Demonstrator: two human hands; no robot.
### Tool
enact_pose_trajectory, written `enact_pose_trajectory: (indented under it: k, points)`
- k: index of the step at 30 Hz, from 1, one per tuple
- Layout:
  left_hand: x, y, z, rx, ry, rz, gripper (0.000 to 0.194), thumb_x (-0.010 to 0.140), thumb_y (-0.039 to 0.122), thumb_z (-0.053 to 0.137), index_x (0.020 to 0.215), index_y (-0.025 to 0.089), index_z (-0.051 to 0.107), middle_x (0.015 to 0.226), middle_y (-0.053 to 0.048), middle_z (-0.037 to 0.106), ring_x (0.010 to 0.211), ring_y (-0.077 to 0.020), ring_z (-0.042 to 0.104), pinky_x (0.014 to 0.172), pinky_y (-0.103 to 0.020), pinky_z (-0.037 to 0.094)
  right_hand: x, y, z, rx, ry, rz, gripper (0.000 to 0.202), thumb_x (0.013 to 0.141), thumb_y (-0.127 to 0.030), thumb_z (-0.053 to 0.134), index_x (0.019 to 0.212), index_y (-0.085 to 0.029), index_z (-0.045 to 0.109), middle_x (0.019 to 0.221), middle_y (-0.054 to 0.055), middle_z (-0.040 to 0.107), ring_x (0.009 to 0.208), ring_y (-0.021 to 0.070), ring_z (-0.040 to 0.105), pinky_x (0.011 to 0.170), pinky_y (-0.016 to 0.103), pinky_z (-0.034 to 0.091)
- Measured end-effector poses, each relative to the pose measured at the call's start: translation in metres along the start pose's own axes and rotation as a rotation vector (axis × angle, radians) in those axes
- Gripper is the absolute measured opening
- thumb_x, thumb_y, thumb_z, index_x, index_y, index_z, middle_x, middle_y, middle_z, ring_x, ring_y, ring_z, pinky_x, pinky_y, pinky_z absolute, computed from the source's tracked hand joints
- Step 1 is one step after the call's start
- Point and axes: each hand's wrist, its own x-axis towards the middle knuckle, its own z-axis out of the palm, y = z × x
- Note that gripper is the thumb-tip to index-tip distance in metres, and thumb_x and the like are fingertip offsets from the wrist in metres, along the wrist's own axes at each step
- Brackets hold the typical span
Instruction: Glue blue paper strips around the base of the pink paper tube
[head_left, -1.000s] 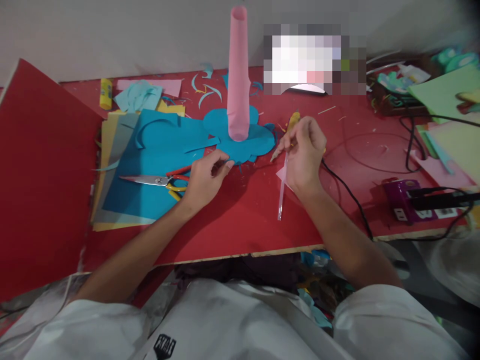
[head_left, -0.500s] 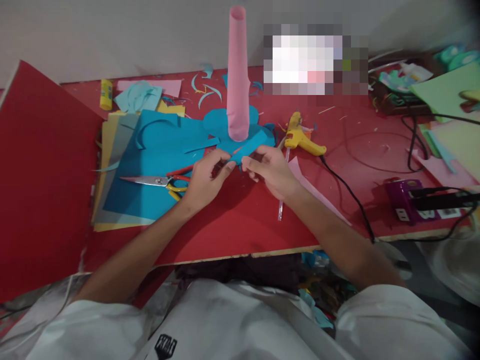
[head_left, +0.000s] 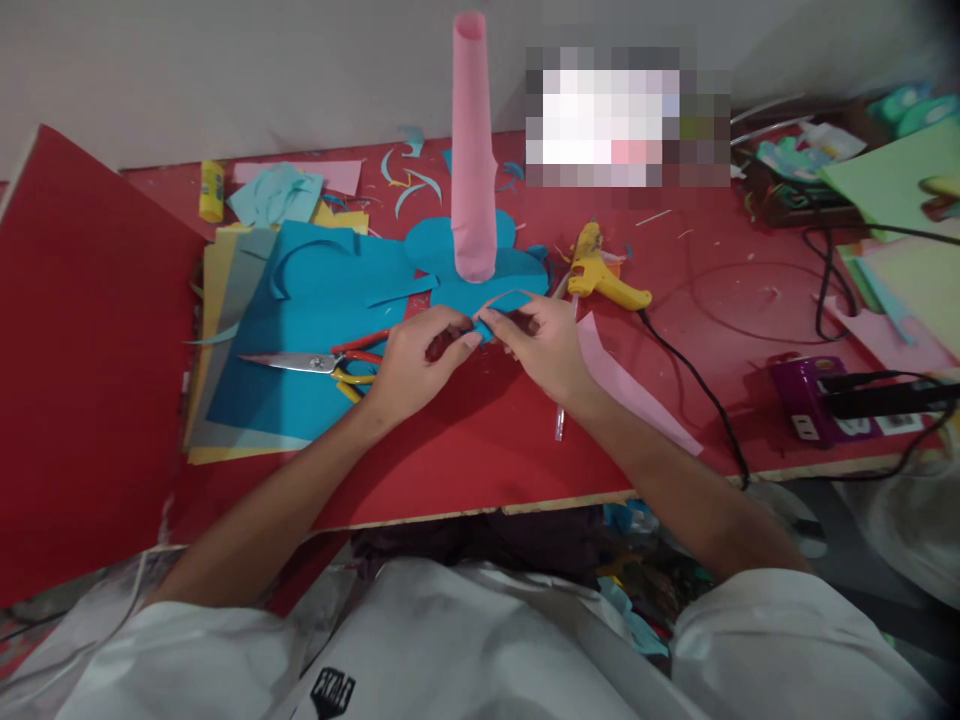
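My left hand [head_left: 424, 360] and my right hand [head_left: 544, 340] meet over the red table, both closed on a small strip of blue paper [head_left: 514, 300]. Thumbs and fingers pinch the strip, which bends up in a loop near the right fingers; part of it is hidden by them. Just beyond, a tall pink paper tube [head_left: 474, 150] stands upright on a blue paper cutout [head_left: 491, 285] with rounded lobes. Scissors [head_left: 315, 362] with red and yellow handles lie beside my left hand on blue paper sheets [head_left: 270, 330]. A yellow glue gun [head_left: 604, 275] rests to the right of the tube.
Behind the sheets are a glue stick [head_left: 212, 192] and crumpled light blue paper [head_left: 277, 193]. A black cord [head_left: 694, 385] trails from the glue gun to the table's front edge. Right of it sit a purple box [head_left: 806, 400] and a pink paper scrap [head_left: 637, 390]. A red board [head_left: 82, 380] stands left.
The blue strip, flat and angled between my hands before, is now curled, with more of it hidden in my fingers. My fingers have shifted closer together. The tube and tools stay put.
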Motion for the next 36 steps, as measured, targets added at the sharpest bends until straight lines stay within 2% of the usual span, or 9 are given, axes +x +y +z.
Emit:
enact_pose_trajectory:
  k: [4,8,11,19,28,36]
  points:
    - [0.0,0.002,-0.001,0.04,0.012,0.035,0.035,0.104,0.053,0.06,0.087,0.023,0.061,0.088,-0.005,0.067,0.081,-0.0197,0.059,0.076,-0.035,0.049,-0.001,0.0,0.0,-0.039,0.037,-0.016,0.048,0.093,-0.066,0.074,0.072,-0.023,0.071,0.066,0.0,0.069,0.058,0.014,0.058,0.061,0.032,0.05]
    - [0.001,0.001,0.0,0.043,0.014,0.036,0.036,0.105,0.052,0.059,0.084,0.022,0.059,0.087,-0.005,0.066,0.081,-0.0198,0.058,0.077,-0.035,0.049,-0.003,-0.002,0.003,-0.005,-0.025,-0.017,0.04,0.091,-0.063,0.078,0.083,-0.024,0.075,0.072,0.0,0.074,0.062,0.0148,0.063,0.062,0.031,0.052]
    - [0.001,0.0,0.001,0.031,0.011,0.028,0.037,0.107,0.049,0.057,0.081,0.022,0.059,0.081,-0.003,0.064,0.077,-0.0186,0.058,0.074,-0.034,0.047,-0.004,-0.004,0.005,0.044,-0.049,0.014,0.041,0.089,-0.064,0.08,0.084,-0.023,0.074,0.07,0.0,0.073,0.059,0.0139,0.062,0.059,0.029,0.052]
    - [0.002,0.001,0.0,0.058,0.055,0.014,0.027,0.105,0.037,0.059,0.082,0.023,0.06,0.078,-0.002,0.063,0.076,-0.0187,0.056,0.074,-0.034,0.045,0.002,0.006,-0.003,0.15,0.099,0.037,0.037,0.088,-0.06,0.082,0.084,-0.024,0.071,0.067,-0.003,0.069,0.053,0.0107,0.056,0.05,0.026,0.049]
    - [0.003,-0.008,0.001,0.096,0.066,-0.012,0.031,0.105,0.039,0.062,0.08,0.022,0.056,0.077,-0.001,0.062,0.074,-0.0176,0.055,0.072,-0.033,0.045,0.003,0.007,0.0,0.158,0.125,0.067,0.036,0.087,-0.056,0.084,0.082,-0.023,0.071,0.066,-0.003,0.07,0.054,0.0111,0.058,0.051,0.026,0.049]
    - [0.003,-0.011,-0.003,0.121,0.1,0.042,0.037,0.105,0.042,0.065,0.075,0.021,0.055,0.073,0.0,0.06,0.069,-0.0161,0.054,0.067,-0.032,0.04,0.001,0.008,0.001,0.181,0.124,0.042,0.032,0.087,-0.053,0.085,0.082,-0.023,0.074,0.066,-0.002,0.072,0.054,0.0112,0.06,0.052,0.026,0.049]
